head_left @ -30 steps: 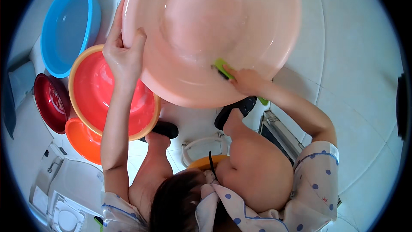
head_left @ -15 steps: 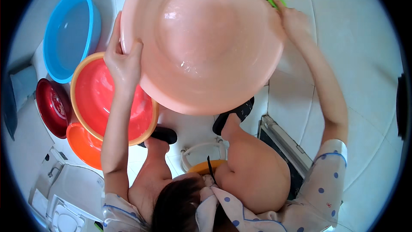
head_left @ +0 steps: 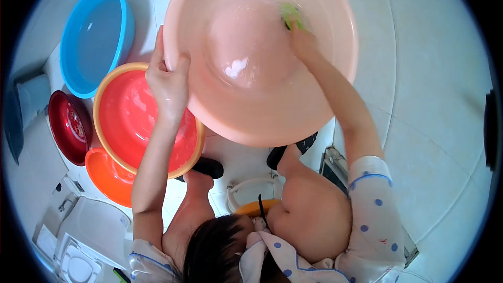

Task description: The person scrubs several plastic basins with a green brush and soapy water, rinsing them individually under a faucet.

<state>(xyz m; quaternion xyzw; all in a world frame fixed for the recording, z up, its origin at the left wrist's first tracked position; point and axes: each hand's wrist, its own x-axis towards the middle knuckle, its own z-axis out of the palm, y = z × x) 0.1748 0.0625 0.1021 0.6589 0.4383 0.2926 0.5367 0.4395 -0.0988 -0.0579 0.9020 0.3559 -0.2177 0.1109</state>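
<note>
A large pale pink basin (head_left: 246, 120) is held up in front of me, tilted so its wet, shiny inside shows. My left hand (head_left: 170, 81) grips its left rim, thumb on the inner side and fingers over the edge. Inside the basin, right of its raised round centre, my right hand (head_left: 305, 42) is closed on a small green scrubbing brush (head_left: 291, 13). The brush is pressed to the basin's surface and blurred by motion. Its bristles are mostly hidden.
At left stand a blue basin (head_left: 127, 31), a red basin with a yellow rim (head_left: 120, 99), a dark red bowl (head_left: 65, 126) and an orange basin (head_left: 105, 175). A white toilet (head_left: 78, 267) is lower left. A white tiled wall (head_left: 435, 99) rises at right.
My right hand has moved the brush left and down, from the basin's right rim toward its centre. The basin has shifted slightly right in view, with my left hand still gripping it.
</note>
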